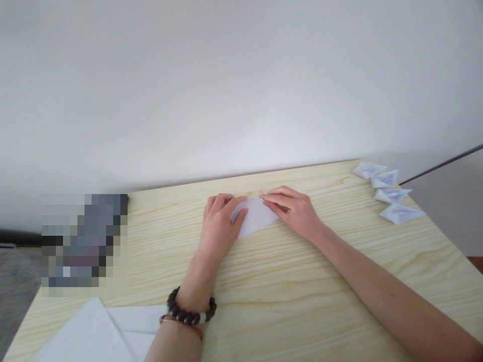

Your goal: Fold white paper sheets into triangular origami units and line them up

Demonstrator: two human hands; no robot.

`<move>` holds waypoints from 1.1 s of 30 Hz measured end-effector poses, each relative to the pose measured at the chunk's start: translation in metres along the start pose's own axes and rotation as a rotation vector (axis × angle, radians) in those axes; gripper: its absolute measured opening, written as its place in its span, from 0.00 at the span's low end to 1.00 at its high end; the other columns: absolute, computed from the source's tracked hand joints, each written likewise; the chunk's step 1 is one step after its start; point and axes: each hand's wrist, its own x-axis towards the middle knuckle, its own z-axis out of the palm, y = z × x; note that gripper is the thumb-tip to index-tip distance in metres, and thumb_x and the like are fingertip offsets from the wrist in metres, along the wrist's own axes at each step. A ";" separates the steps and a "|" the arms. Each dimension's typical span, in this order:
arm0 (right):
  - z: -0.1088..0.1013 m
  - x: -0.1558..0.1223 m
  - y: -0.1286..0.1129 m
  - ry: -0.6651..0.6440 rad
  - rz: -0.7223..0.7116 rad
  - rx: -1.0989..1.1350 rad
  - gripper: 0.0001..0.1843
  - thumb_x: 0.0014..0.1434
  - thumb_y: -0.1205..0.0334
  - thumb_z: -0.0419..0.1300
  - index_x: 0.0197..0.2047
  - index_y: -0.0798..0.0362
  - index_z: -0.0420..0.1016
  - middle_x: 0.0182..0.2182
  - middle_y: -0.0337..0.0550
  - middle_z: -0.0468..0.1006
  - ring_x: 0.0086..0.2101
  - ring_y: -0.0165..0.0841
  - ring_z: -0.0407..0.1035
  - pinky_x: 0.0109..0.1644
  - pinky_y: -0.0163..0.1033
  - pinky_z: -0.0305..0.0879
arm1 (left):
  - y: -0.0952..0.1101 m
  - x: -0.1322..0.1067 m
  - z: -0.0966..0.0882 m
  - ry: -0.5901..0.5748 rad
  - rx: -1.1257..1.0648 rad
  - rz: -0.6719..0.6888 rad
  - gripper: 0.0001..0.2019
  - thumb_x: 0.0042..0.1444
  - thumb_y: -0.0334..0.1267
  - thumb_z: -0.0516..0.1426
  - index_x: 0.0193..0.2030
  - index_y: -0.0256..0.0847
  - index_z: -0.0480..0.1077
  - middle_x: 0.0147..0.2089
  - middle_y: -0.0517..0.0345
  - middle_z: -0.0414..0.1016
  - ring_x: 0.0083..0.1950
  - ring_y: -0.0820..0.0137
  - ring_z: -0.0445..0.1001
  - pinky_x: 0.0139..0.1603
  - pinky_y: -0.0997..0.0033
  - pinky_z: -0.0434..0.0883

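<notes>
A small folded sheet of white paper (257,217) lies on the table between my hands. My left hand (223,218) grips its left side, thumb on top of the paper and fingers curled along the far left edge. At the far right corner my right hand (292,207) pinches the paper between thumb and fingers. Parts of the edges are hidden under the fingers. A dark bead bracelet (188,312) circles my left wrist.
Several folded paper boats (402,213) stand in a row at the table's right edge. White paper sheets (88,334) lie at the front left. A blurred-out dark object (90,236) is at the left edge. The wall (241,90) rises behind the wooden table (287,301).
</notes>
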 end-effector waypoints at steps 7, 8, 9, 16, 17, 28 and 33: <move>-0.003 0.002 0.001 -0.183 -0.110 0.022 0.15 0.62 0.72 0.56 0.48 0.50 0.78 0.45 0.43 0.80 0.43 0.35 0.72 0.50 0.44 0.71 | 0.002 -0.001 -0.005 -0.069 0.173 0.010 0.16 0.62 0.39 0.54 0.55 0.46 0.73 0.49 0.48 0.68 0.51 0.57 0.64 0.53 0.51 0.65; -0.003 0.002 0.002 -0.201 -0.112 0.039 0.16 0.62 0.73 0.56 0.49 0.50 0.78 0.46 0.43 0.80 0.43 0.35 0.72 0.51 0.45 0.70 | 0.002 -0.001 -0.005 -0.069 0.179 0.006 0.16 0.62 0.39 0.54 0.55 0.47 0.73 0.49 0.49 0.68 0.51 0.57 0.64 0.52 0.51 0.65; -0.003 0.002 0.003 -0.212 -0.110 0.056 0.17 0.61 0.73 0.56 0.49 0.51 0.78 0.47 0.43 0.80 0.44 0.35 0.72 0.51 0.45 0.70 | 0.001 -0.001 -0.005 -0.064 0.178 0.003 0.16 0.62 0.39 0.54 0.55 0.47 0.73 0.48 0.49 0.69 0.51 0.57 0.64 0.52 0.52 0.65; -0.005 0.002 0.003 -0.264 -0.107 0.076 0.18 0.62 0.72 0.55 0.52 0.49 0.76 0.50 0.41 0.79 0.47 0.37 0.69 0.53 0.48 0.70 | -0.004 -0.001 -0.004 -0.033 0.134 0.010 0.14 0.61 0.38 0.55 0.52 0.48 0.75 0.46 0.50 0.70 0.49 0.58 0.65 0.51 0.54 0.66; -0.005 0.002 0.002 -0.270 -0.112 0.069 0.17 0.62 0.71 0.55 0.52 0.50 0.77 0.50 0.41 0.79 0.47 0.37 0.69 0.53 0.48 0.70 | -0.004 -0.001 -0.004 -0.031 0.133 0.009 0.14 0.61 0.38 0.55 0.52 0.48 0.75 0.46 0.50 0.70 0.49 0.59 0.65 0.51 0.54 0.66; -0.003 0.001 0.003 -0.265 -0.083 0.104 0.18 0.61 0.72 0.55 0.51 0.50 0.77 0.50 0.40 0.79 0.46 0.37 0.68 0.51 0.48 0.72 | -0.004 0.000 -0.005 -0.021 0.137 0.004 0.14 0.62 0.38 0.55 0.53 0.49 0.74 0.46 0.52 0.69 0.49 0.60 0.65 0.52 0.56 0.66; -0.004 0.002 0.002 -0.258 -0.074 0.116 0.20 0.60 0.73 0.55 0.52 0.48 0.77 0.49 0.40 0.80 0.46 0.37 0.68 0.50 0.48 0.73 | -0.003 -0.001 -0.005 -0.023 0.148 0.015 0.14 0.62 0.38 0.54 0.53 0.49 0.74 0.46 0.52 0.70 0.48 0.61 0.65 0.51 0.57 0.66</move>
